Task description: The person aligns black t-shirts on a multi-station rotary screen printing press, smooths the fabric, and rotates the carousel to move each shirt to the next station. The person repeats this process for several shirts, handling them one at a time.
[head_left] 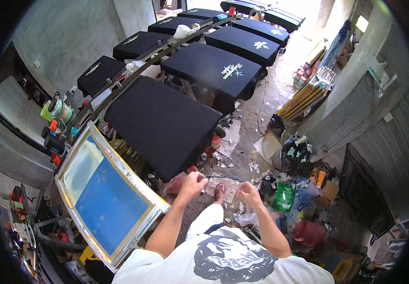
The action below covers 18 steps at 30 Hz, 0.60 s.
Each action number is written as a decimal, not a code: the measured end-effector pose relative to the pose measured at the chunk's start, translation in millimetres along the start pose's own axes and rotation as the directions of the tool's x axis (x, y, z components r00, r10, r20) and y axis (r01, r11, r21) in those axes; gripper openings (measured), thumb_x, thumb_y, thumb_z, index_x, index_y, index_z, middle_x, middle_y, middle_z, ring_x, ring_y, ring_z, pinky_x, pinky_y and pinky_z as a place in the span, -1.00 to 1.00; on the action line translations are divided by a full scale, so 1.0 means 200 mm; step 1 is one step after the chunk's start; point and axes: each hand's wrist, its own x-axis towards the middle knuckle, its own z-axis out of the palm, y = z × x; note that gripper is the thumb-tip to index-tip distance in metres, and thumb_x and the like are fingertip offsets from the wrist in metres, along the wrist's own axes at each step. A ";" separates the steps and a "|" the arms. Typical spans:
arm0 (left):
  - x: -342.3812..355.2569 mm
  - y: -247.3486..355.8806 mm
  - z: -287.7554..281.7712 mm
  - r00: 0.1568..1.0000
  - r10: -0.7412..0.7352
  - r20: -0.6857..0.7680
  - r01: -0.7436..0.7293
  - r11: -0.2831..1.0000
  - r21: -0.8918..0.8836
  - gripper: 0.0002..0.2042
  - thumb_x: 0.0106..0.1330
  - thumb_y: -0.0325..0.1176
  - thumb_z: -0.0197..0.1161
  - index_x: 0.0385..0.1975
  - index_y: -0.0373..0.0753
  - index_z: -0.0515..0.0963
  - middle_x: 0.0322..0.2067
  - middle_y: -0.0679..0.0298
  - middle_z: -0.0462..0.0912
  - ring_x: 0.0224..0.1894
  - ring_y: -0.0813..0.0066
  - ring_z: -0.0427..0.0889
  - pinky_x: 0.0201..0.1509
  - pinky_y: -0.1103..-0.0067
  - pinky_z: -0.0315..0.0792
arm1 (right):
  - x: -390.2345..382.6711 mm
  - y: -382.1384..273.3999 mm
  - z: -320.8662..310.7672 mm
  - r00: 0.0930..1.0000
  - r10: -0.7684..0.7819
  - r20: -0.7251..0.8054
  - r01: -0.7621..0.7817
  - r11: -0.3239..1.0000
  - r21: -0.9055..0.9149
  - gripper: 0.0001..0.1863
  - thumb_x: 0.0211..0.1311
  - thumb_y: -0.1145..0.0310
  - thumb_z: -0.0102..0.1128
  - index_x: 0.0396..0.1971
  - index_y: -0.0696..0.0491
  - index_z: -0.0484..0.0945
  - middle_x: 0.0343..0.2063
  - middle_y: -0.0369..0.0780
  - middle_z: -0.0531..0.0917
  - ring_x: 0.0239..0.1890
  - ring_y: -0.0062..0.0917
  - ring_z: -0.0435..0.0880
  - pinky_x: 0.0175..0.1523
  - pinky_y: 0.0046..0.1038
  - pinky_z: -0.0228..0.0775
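My left hand (192, 186) is closed near the front corner of a bare black garment (164, 120) stretched on a board. My right hand (249, 194) is also closed, right of it and low over the floor. A thin dark strand (224, 178) runs between them; I cannot tell whether either hand grips it. Left of my forearms a screen-printing frame (105, 196) with blue mesh and pale ink leans at an angle. Farther back, another black garment (199, 71) shows a white-and-blue print.
More boards with black garments (240, 42) line a long rail (150, 59). Tubs (62, 109) stand at left. Stacked wooden-edged frames (303, 97) lean at right. Paper scraps (225, 158), trash bags (294, 154) and a red container (308, 232) lie on the floor. A wall (370, 118) bounds the right.
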 end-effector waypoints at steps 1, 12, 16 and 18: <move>0.10 0.02 -0.01 0.996 -0.084 0.042 0.088 0.988 -0.127 -0.76 0.29 -0.30 0.31 -0.26 -0.39 0.61 -0.29 0.03 0.70 -0.21 0.25 0.70 -0.11 0.42 0.53 | 0.08 0.01 -0.04 0.999 -0.047 0.005 0.047 0.999 -0.005 -0.86 0.30 0.59 0.20 -0.18 0.22 0.48 -0.33 -0.25 0.63 -0.33 -0.62 0.63 -0.23 -0.53 0.58; 1.06 -0.02 -0.03 0.868 0.078 -0.491 0.267 0.759 0.593 -0.40 0.32 -0.01 0.21 0.24 -0.29 0.37 0.34 -0.10 0.23 0.39 -0.05 0.21 0.37 -0.06 0.11 | 1.11 -0.48 -0.56 0.993 -0.066 -0.102 0.038 0.965 -0.260 -0.76 0.38 0.31 0.17 -0.42 0.16 0.53 -0.69 -0.16 0.53 -0.57 -0.60 0.53 -0.46 -0.40 0.38; 1.39 -0.20 -0.29 0.739 -0.149 -0.657 0.586 0.623 0.518 -0.17 0.45 0.22 -0.17 0.45 -0.42 0.02 0.50 -0.14 -0.14 0.55 -0.05 -0.14 0.49 -0.08 -0.18 | 1.39 -0.68 -0.70 0.996 -0.077 -0.051 0.058 0.954 -0.294 -0.94 0.35 0.49 0.18 -0.29 0.16 0.53 -0.57 -0.30 0.58 -0.59 -0.66 0.53 -0.47 -0.54 0.42; 1.59 -0.17 -0.36 0.687 -0.115 -0.718 0.627 0.593 0.505 -0.20 0.44 0.20 -0.13 0.41 -0.45 0.12 0.46 -0.17 0.00 0.52 -0.06 -0.04 0.48 -0.07 -0.12 | 1.54 -0.67 -0.73 0.998 -0.055 -0.031 0.045 0.966 -0.256 -0.91 0.34 0.45 0.21 -0.29 0.16 0.53 -0.58 -0.30 0.58 -0.59 -0.66 0.53 -0.47 -0.54 0.42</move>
